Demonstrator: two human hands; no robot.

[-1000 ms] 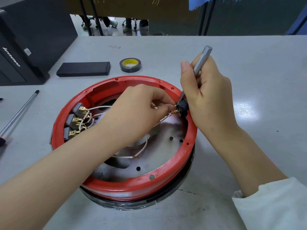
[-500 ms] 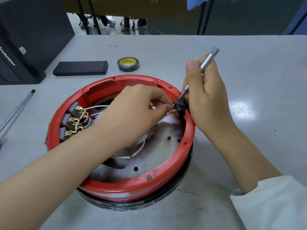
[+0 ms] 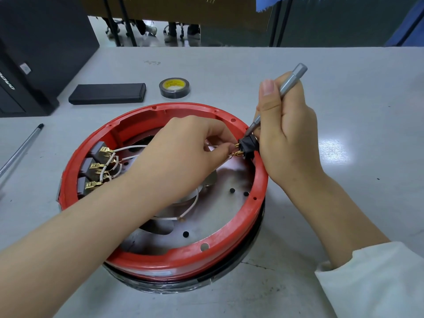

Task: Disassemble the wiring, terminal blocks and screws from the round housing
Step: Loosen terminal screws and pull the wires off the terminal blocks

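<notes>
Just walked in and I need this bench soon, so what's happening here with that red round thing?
A person is stripping the wiring out of the red round housing on the table. The right hand holds a grey screwdriver with its tip at a black terminal block on the rim, while the left hand pinches the brass connectors beside it. Three grey terminal blocks with white wires are still mounted on the opposite wall.

Screwdriver [image 3: 289,85] tip hidden behind black connector [image 3: 247,145]; black case [image 3: 34,53] and pen [image 3: 21,149] cut by left edge.
</notes>
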